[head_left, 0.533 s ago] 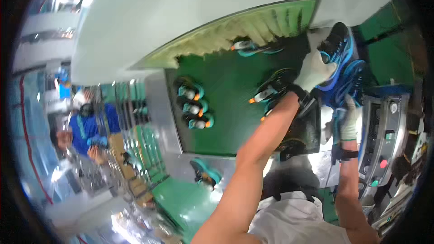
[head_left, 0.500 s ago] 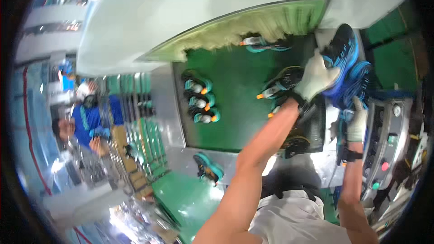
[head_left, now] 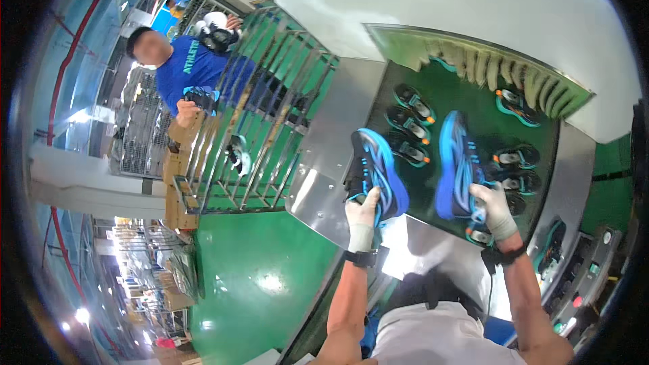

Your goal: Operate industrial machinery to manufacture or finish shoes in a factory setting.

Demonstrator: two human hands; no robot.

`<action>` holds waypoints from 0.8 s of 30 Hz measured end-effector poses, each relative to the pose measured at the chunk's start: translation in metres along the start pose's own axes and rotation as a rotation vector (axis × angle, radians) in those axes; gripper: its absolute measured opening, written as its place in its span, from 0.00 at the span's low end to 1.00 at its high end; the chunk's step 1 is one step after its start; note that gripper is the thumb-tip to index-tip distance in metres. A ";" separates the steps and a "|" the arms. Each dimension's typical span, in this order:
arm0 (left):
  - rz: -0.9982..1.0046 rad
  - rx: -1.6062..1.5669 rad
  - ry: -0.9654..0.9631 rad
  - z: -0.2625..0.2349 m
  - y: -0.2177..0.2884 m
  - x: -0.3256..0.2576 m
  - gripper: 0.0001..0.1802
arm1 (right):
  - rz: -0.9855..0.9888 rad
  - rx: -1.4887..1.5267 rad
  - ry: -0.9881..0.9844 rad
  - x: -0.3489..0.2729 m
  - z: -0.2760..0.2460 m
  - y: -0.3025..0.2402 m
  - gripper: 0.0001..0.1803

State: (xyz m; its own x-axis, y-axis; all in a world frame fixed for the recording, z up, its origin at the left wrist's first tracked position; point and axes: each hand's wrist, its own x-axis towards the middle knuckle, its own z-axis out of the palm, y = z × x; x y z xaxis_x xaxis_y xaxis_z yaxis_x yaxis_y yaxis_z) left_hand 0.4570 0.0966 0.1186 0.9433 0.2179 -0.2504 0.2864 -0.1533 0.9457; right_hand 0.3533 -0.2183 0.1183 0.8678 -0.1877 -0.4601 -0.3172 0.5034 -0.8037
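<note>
In my left hand (head_left: 363, 215), in a white glove, a black sneaker with blue and purple sides (head_left: 382, 172) is held by its heel end, toe pointing away. A matching sneaker (head_left: 455, 165) is gripped the same way by my gloved right hand (head_left: 495, 211). Both are lifted at the near edge of a green conveyor belt (head_left: 439, 98), apart from each other. Beyond them on the belt, several black and teal sneakers with orange tabs (head_left: 411, 124) lie in a left row, and more (head_left: 516, 157) lie on the right.
A white machine housing (head_left: 446, 0) with a pale fringe curtain (head_left: 500, 71) covers the belt's far end. At left stands a metal rack (head_left: 253, 115), with a person in a blue shirt (head_left: 193, 64) holding shoes behind it. A control panel (head_left: 585, 277) is at right.
Both hands have come from the right side to the belt's near edge and spread apart, one blue sneaker in each. My view has turned to the left.
</note>
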 end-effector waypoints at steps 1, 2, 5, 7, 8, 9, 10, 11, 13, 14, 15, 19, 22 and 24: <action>-0.059 0.026 0.008 -0.017 0.002 0.016 0.23 | 0.066 -0.042 -0.058 0.030 0.027 0.007 0.16; -0.015 0.013 0.057 -0.036 -0.001 0.034 0.23 | 0.029 0.002 -0.111 0.057 0.068 0.010 0.16; -0.051 0.100 0.138 -0.072 -0.027 0.092 0.22 | 0.029 -0.117 -0.180 0.133 0.139 0.036 0.14; 0.063 0.110 0.216 -0.084 -0.039 0.130 0.23 | -0.176 -0.331 -0.125 0.176 0.202 0.042 0.14; 0.005 0.202 0.288 -0.101 -0.054 0.152 0.27 | -0.115 -0.465 -0.214 0.190 0.236 0.035 0.17; 0.129 0.182 0.349 -0.107 -0.063 0.171 0.28 | -0.047 -0.603 -0.290 0.204 0.264 0.029 0.19; 0.067 0.237 0.345 -0.094 -0.062 0.182 0.28 | -0.044 -0.695 -0.305 0.225 0.273 0.032 0.22; 0.011 0.298 0.339 -0.084 -0.058 0.193 0.27 | -0.039 -0.781 -0.325 0.246 0.282 0.040 0.25; 0.008 0.381 0.425 -0.092 -0.086 0.224 0.40 | -0.254 -1.012 -0.216 0.286 0.321 0.085 0.28; -0.078 0.331 0.296 -0.091 -0.097 0.231 0.49 | -0.024 -1.144 -0.228 0.297 0.341 0.090 0.29; -0.046 0.244 0.306 -0.060 -0.087 0.227 0.48 | -0.005 -1.159 -0.214 0.305 0.336 0.106 0.29; -0.085 0.289 0.269 -0.045 -0.108 0.242 0.41 | -0.162 -1.115 -0.145 0.308 0.341 0.123 0.38; -0.041 0.308 0.273 -0.050 -0.115 0.241 0.40 | -0.046 -1.178 -0.191 0.309 0.346 0.120 0.44; -0.013 0.212 0.227 -0.055 -0.117 0.239 0.41 | -0.026 -1.230 -0.251 0.307 0.345 0.113 0.50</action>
State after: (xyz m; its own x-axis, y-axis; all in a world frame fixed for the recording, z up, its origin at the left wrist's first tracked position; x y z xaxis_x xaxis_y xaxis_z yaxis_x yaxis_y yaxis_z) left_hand 0.6398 0.2201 -0.0409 0.8845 0.4275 -0.1868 0.3493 -0.3415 0.8725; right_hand 0.7158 0.0717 0.0161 0.8851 0.0474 -0.4629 -0.3279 -0.6424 -0.6927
